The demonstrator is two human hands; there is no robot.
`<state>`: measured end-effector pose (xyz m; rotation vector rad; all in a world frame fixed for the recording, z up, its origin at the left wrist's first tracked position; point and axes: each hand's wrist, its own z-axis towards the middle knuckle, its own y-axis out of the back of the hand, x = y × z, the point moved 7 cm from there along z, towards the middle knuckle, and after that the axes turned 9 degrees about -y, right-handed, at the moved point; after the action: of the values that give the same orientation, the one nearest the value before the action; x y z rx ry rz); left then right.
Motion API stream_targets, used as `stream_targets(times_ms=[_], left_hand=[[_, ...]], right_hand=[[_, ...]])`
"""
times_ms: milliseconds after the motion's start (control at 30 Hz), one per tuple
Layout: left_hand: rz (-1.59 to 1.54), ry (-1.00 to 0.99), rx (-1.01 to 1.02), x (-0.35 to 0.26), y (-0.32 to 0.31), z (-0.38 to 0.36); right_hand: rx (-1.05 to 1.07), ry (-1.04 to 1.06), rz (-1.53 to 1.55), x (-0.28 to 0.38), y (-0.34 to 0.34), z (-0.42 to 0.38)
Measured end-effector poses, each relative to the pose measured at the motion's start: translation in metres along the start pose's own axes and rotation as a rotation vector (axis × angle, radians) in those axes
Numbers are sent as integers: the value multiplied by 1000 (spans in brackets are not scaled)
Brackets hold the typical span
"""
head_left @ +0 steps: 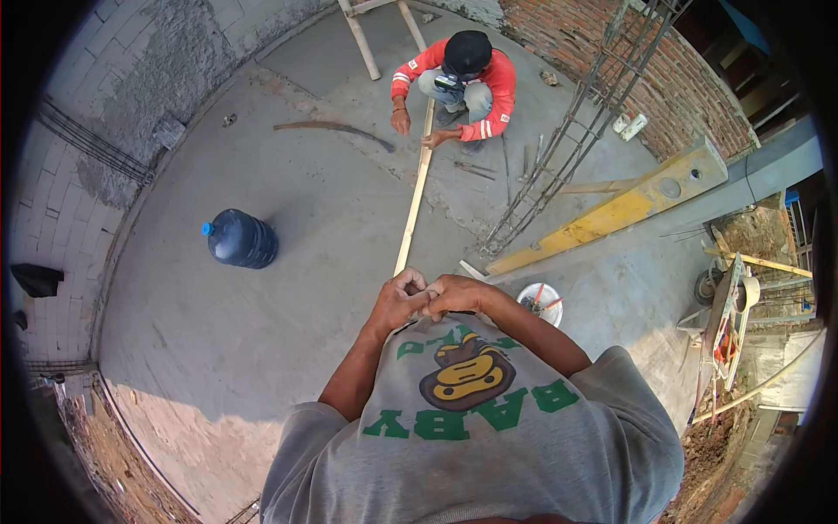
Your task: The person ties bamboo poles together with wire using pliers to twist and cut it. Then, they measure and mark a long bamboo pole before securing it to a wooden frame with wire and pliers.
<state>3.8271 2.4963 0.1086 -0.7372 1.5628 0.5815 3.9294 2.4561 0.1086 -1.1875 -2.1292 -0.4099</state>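
Observation:
My left hand [399, 300] and my right hand [453, 295] meet in front of my chest, fingertips pinched together. Whatever lies between the fingers is hidden or too small to name. A long wooden strip [414, 214] runs over the grey floor, its near end passing out of sight behind my left hand. At its far part crouches a co-worker [497, 83] in a red top and black cap, one hand resting on the strip and the other held beside it. Right of my right arm stands a white bucket [541, 303] with red-handled tools in it.
A blue water jug [243, 238] lies on the floor at left. To the right rise a rebar column cage [572, 131] and a slanting yellow beam [611, 210]. Pliers-like tools [474, 168] and a curved wood piece [336, 127] lie near the co-worker. Walls surround the floor.

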Motion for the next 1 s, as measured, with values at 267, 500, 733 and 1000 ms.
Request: stream_targets(times_ms=[267, 500, 733, 1000], left_hand=[[-43, -49, -45, -2, -1, 7], [64, -115, 8, -8, 2, 11], [160, -77, -12, -11, 2, 3], [21, -32, -42, 13, 4, -26]], right_hand=[[4, 39, -70, 3, 10, 9], [4, 63, -162, 16, 12, -3], [-1, 58, -216, 8, 8, 5], [10, 6, -255, 2, -18, 7]])
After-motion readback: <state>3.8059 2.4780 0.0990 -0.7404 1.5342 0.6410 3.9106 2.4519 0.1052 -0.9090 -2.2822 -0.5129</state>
